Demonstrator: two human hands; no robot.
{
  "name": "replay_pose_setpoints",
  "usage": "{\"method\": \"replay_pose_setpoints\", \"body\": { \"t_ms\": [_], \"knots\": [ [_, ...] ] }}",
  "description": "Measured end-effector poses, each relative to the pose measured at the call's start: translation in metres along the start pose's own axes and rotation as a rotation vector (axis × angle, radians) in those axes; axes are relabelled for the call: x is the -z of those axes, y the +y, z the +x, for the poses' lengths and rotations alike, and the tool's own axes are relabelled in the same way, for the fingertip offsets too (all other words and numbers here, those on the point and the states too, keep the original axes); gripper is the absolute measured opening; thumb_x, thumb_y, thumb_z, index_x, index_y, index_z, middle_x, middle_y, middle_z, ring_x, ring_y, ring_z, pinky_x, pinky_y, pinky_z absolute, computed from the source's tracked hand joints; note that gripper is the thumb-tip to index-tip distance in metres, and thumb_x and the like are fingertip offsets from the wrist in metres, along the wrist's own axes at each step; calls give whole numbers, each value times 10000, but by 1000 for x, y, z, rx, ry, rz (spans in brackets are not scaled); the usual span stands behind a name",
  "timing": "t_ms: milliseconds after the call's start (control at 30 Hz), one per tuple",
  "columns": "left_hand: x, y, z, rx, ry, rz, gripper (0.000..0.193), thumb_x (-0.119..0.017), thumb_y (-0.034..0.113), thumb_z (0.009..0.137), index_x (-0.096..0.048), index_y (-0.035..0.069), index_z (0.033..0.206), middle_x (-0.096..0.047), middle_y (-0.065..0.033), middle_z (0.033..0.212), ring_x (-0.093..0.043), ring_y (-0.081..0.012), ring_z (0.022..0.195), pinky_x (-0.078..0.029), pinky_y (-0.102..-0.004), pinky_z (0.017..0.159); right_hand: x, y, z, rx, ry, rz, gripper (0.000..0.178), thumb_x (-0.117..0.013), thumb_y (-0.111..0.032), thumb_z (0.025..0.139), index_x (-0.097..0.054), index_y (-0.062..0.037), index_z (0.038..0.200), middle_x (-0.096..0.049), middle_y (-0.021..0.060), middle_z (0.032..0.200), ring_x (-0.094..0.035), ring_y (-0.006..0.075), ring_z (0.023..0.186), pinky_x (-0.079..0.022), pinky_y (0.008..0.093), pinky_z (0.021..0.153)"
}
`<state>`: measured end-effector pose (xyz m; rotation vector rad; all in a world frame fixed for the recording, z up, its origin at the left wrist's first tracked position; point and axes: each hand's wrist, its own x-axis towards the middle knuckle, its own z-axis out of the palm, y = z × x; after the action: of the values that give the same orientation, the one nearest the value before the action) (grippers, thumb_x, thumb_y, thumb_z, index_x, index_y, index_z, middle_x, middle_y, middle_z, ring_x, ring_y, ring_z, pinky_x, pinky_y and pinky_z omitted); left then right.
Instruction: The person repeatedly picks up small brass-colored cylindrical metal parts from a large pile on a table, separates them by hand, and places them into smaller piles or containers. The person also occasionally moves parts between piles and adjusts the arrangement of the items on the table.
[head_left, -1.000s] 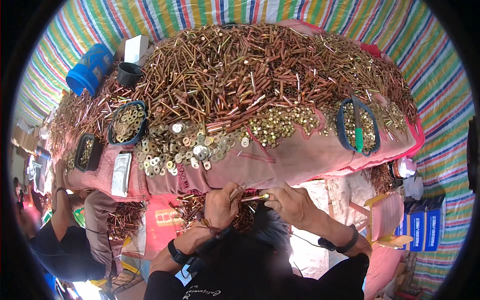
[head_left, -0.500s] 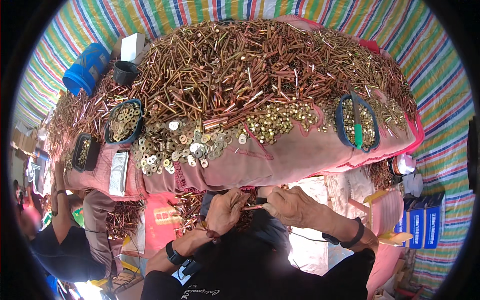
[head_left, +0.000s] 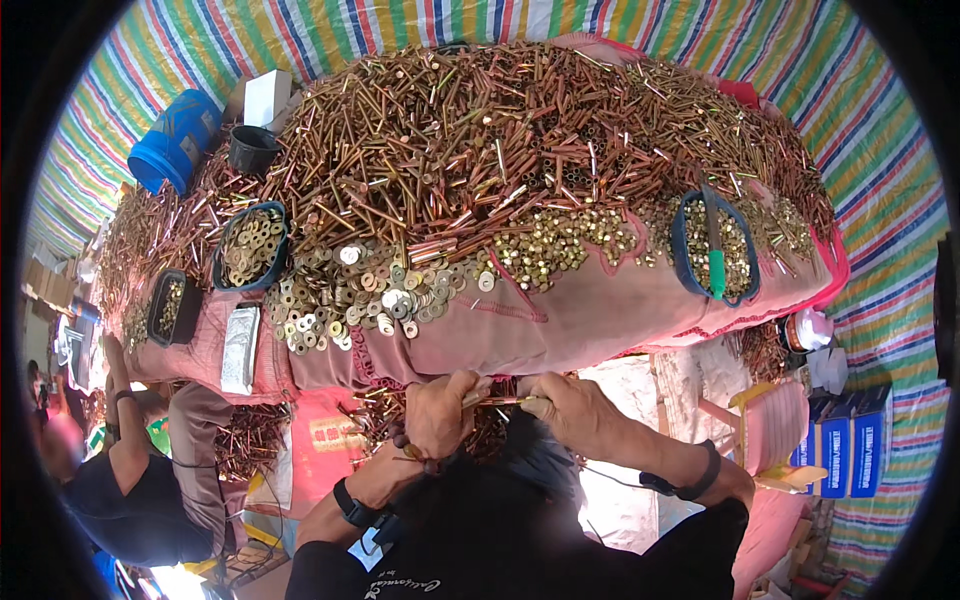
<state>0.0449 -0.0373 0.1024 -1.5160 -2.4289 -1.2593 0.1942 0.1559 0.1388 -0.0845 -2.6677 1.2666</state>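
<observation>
In front of my chest, just off the table's near edge, my left hand [head_left: 438,412] and my right hand [head_left: 572,408] each have closed fingers on one end of a slim copper-coloured metal bolt [head_left: 498,401]. It lies about level between them; its ends are hidden by the fingers. Ahead on the cloth are flat round washers [head_left: 400,300] to the left and small brassy nuts [head_left: 545,250] in the middle. Behind them rises a broad heap of similar copper-coloured bolts [head_left: 480,130].
A washer-filled blue basket [head_left: 219,262] stands left; a nut-filled one [head_left: 683,262] with a green-handled tool [head_left: 716,265] stands right. A dark tray [head_left: 180,325], blue bucket [head_left: 165,150] and black pot [head_left: 253,150] are farther left. A co-worker [head_left: 135,490] sits at left; a chair [head_left: 775,430] stands right.
Both hands have risen slightly toward the table edge. The left hand has shifted left and turned, and the bolt between them now lies more level.
</observation>
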Motion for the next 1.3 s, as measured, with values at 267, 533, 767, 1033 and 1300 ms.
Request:
{"method": "replay_pose_setpoints", "body": {
  "t_ms": [267, 533, 767, 1033, 1300],
  "knots": [
    [-16, -11, -4, 354, -241, -507, 255, -669, 265, 1066, -662, 49, 932, -604, -105, 609, -600, -243, 513, -463, -429, 524, 16, 7, 6, 415, -34, -526, 248, -710, -237, 978, -548, -49, 964, -563, 126, 870, -678, 293, 752, -545, 445, 620],
    [-11, 4, -23, 846, -623, -986, 387, -603, 356, 1114, -575, 86, 838, -499, 5, 576, -448, -100, 444, -337, -294, 416, 19, 1, 0, 416, -199, -391, 289, -690, -258, 1014, -521, -45, 916, -540, 143, 820, -639, 325, 678, -515, 448, 561],
    [-10, 10, -23, 325, -165, -405, 216, -685, 221, 1053, -641, 46, 933, -606, -130, 621, -612, -286, 509, -437, -423, 501, 5, 2, -7, 309, -83, -211, 278, -682, -207, 1022, -507, -20, 915, -522, 174, 792, -608, 389, 665, -471, 481, 536],
    [-11, -2, -10, 52, -58, -21, 157, -698, 192, 1020, -663, 55, 952, -640, -162, 666, -641, -402, 580, -472, -484, 534, 8, 3, -6, 268, -101, -478, 238, -657, -221, 1021, -547, -23, 949, -559, 142, 854, -644, 352, 754, -528, 468, 651],
    [-15, -15, -17, 814, -649, -770, 383, -619, 399, 1100, -649, 79, 893, -576, -45, 567, -524, -182, 438, -401, -337, 432, 6, 8, -1, 438, -170, -656, 187, -643, -222, 992, -574, -50, 964, -578, 100, 932, -675, 257, 823, -554, 403, 696]
  ]
}}
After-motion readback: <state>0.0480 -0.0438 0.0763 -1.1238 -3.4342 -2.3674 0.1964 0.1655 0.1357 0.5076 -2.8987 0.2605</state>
